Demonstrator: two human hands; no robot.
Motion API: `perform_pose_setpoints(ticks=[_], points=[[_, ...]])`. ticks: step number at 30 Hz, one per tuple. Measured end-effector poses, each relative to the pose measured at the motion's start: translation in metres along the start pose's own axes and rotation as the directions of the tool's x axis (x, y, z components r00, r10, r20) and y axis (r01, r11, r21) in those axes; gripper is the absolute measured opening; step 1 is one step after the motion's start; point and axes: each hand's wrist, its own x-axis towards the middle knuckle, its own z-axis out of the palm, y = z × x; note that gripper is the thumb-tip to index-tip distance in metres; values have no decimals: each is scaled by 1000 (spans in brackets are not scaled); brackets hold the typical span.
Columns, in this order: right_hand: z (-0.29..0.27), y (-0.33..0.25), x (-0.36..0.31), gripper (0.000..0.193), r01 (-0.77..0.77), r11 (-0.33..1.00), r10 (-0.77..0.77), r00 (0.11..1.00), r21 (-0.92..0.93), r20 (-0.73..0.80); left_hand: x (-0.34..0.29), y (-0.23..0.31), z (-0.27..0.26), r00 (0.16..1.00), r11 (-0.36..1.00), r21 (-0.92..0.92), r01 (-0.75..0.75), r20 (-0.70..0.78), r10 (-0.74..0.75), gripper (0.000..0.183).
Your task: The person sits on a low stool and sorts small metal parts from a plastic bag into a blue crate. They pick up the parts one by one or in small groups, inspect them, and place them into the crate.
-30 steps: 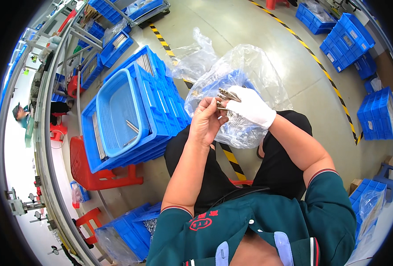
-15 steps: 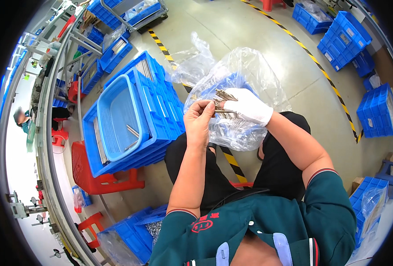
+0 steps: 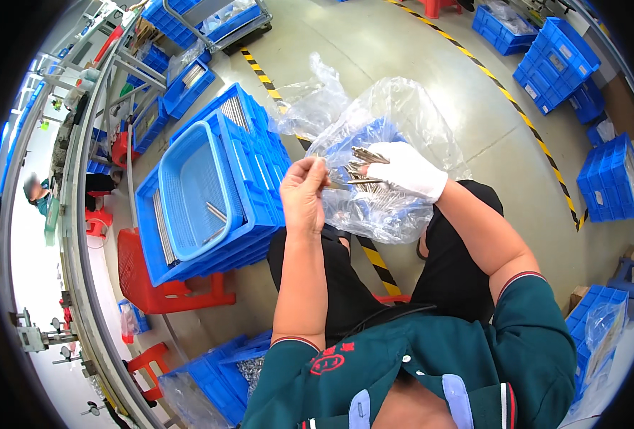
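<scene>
My right hand [image 3: 408, 173], in a white glove, is closed around a bundle of thin metal rods [image 3: 365, 156] whose ends fan out to the left. One rod in it points toward my other hand. My left hand [image 3: 304, 194] is bare, thumb and finger pinched together just left of the bundle; what sits in the pinch is too small to make out. Beneath both hands a clear plastic bag [image 3: 420, 107] lines a blue container [image 3: 377, 132] holding many similar metal rods [image 3: 380, 202]. It stands between my knees.
At the left, a light-blue mesh basket [image 3: 195, 136] with a few rods [image 3: 215, 210] rests on stacked blue crates [image 3: 256, 179]. A red stool [image 3: 136, 272] is beside them. More blue crates [image 3: 606, 179] line the right. A person [image 3: 38, 191] sits far left.
My left hand has drawn away to the left from the bundle, still pinched. My right hand has shifted slightly right, keeping its rods.
</scene>
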Motion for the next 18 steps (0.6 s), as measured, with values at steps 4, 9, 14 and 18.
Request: perform_pose_setpoints(ticks=[4,9,14,18], points=[[4,-3,0,24,-79,991,70,994,110,83,-3,-3,3,972,978,-105,180,171,-160,15],[7,-8,-1,26,-101,991,89,988,92,126,-1,-8,-3,945,942,-195,275,234,-227,15],[7,-4,-1,27,-66,996,57,990,66,131,-2,-10,-2,941,941,-173,291,229,-249,15],[6,-3,-2,28,-47,998,41,992,47,122,-2,-11,-4,932,939,-169,301,261,-252,15]])
